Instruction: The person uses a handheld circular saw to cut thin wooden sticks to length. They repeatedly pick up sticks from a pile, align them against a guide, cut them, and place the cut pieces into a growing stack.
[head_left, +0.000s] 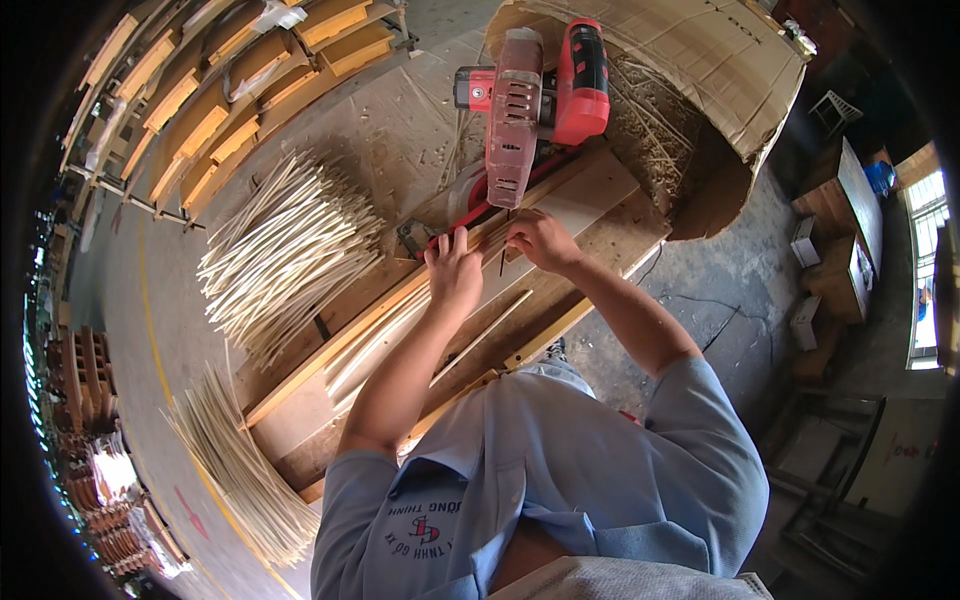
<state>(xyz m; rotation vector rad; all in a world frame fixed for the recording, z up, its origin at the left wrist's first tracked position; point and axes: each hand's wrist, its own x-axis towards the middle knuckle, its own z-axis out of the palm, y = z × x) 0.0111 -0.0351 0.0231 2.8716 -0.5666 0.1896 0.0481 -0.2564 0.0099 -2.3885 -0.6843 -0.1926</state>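
My left hand (455, 272) lies with bent fingers over the wooden fence, closed around the ends of thin pale wooden sticks (378, 345) that run back under my forearm. Just right of it, my right hand (541, 241) is pinched beside a thin dark upright line, close under the saw; what its fingertips hold is hidden. The red miter saw (515, 120) stands directly beyond both hands, its blade guard above the fence. One loose stick (482, 335) lies on the bench, nearer to my body.
A large pile of pale sticks (290, 250) lies left of the fence, with another bundle (240, 470) nearer at the left. An open cardboard box (690, 70) with offcuts and sawdust stands behind the saw. Racks with wooden parts (220, 110) stand at the far left.
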